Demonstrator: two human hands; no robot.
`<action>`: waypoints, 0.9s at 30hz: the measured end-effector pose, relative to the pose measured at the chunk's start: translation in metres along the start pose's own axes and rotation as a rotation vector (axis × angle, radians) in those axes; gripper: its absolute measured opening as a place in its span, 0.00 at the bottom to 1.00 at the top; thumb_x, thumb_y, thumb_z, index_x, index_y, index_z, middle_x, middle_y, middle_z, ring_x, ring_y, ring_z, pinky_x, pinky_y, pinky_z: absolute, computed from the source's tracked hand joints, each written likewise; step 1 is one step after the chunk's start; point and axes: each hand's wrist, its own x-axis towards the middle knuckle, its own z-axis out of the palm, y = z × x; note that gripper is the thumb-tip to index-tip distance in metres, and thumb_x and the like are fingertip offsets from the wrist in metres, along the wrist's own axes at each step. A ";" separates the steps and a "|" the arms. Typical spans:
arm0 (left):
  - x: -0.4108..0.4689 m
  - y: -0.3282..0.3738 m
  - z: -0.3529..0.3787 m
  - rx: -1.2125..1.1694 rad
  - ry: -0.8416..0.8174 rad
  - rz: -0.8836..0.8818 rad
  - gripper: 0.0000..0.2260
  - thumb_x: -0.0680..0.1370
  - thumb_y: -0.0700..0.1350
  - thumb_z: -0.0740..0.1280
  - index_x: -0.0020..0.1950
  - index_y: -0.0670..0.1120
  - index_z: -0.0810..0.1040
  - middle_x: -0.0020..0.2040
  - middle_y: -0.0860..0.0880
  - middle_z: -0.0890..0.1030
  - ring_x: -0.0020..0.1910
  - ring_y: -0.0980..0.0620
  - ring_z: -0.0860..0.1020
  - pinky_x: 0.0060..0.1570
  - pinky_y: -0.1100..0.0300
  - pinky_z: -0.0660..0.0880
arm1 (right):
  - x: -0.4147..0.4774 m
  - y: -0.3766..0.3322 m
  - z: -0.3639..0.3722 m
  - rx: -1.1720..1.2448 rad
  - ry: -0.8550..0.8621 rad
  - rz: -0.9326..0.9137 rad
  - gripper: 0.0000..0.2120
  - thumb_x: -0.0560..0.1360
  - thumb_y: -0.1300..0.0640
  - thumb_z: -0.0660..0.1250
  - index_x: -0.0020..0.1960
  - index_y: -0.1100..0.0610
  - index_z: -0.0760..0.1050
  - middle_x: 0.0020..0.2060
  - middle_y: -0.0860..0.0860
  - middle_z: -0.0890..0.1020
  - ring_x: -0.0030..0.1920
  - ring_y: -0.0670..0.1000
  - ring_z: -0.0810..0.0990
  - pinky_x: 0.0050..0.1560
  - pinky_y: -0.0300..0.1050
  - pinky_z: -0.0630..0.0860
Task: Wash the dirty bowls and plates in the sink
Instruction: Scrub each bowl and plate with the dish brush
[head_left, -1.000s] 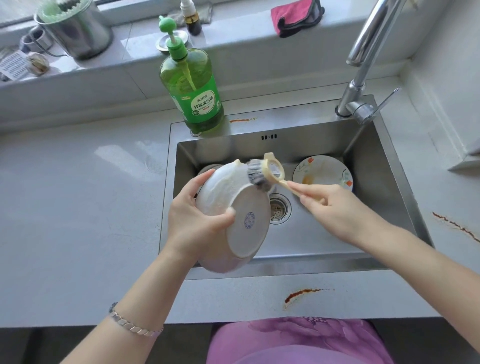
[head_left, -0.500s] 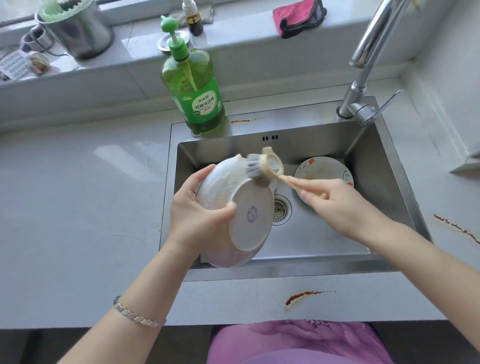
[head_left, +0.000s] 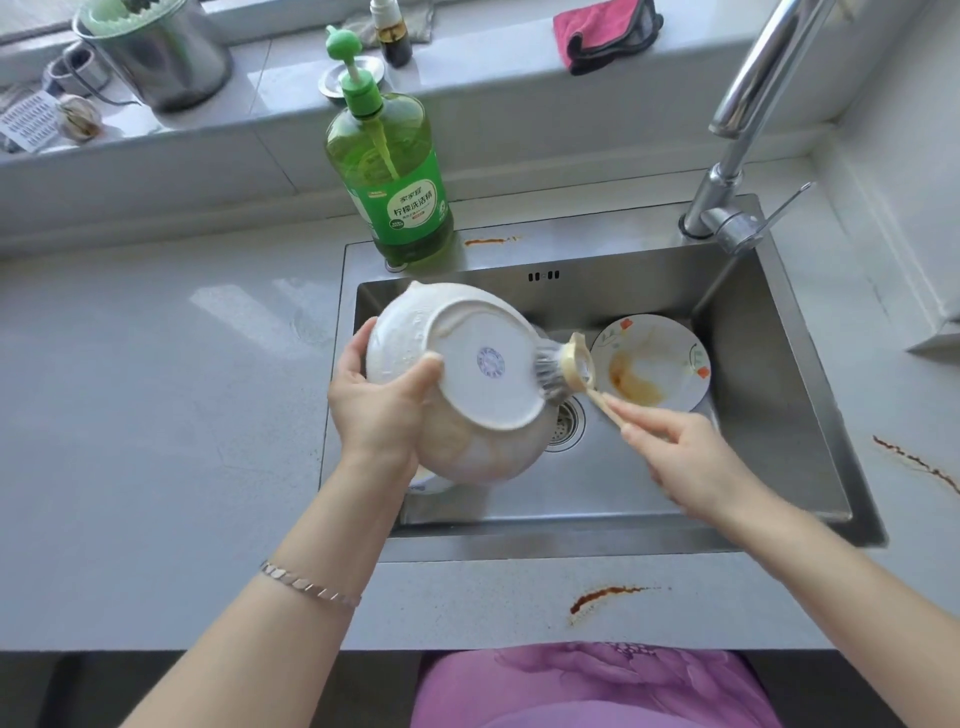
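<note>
Left hand (head_left: 382, 410): clamped on my upturned white bowl (head_left: 457, 384) over the sink (head_left: 779, 415).
Right hand (head_left: 691, 462): closed on brush (head_left: 563, 371), bristles touching bowl's 3 o'clock edge.
Dirty plate (head_left: 657, 364): sink, 2 o'clock.

Not much readable here tbh. The green soap bottle (head_left: 392, 171) at the back edge of the sink had a label with big white Chinese characters, 柠檬洗洁精 as far as I could make out, and a smaller line above it that looked like 家家宜. The tiny print beside it on the label was too small to read. The white bowl (head_left: 467, 379) had a round blue stamp in the middle of its underside, but the characters were just a blur. A printed sheet (head_left: 23, 122) on the windowsill had rows of marks, unreadable.
</note>
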 end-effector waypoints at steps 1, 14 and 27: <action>0.002 -0.002 0.004 -0.044 0.056 -0.024 0.27 0.66 0.34 0.75 0.59 0.53 0.73 0.58 0.49 0.79 0.54 0.49 0.80 0.51 0.55 0.79 | -0.006 0.001 0.007 -0.001 0.001 -0.013 0.19 0.79 0.67 0.56 0.68 0.57 0.69 0.21 0.32 0.71 0.21 0.31 0.69 0.28 0.22 0.67; -0.002 -0.010 0.016 -0.156 0.266 -0.015 0.32 0.68 0.33 0.72 0.69 0.51 0.67 0.60 0.53 0.75 0.48 0.58 0.79 0.49 0.64 0.77 | -0.028 0.013 0.052 -0.138 0.008 -0.190 0.24 0.79 0.58 0.58 0.55 0.25 0.66 0.21 0.46 0.61 0.23 0.45 0.61 0.30 0.38 0.58; 0.000 -0.002 0.018 -0.253 0.333 0.016 0.34 0.67 0.34 0.73 0.69 0.53 0.67 0.63 0.52 0.75 0.49 0.59 0.79 0.56 0.56 0.77 | -0.006 0.017 0.049 -0.124 0.147 -0.162 0.24 0.80 0.57 0.57 0.57 0.25 0.67 0.20 0.46 0.61 0.25 0.47 0.59 0.31 0.41 0.59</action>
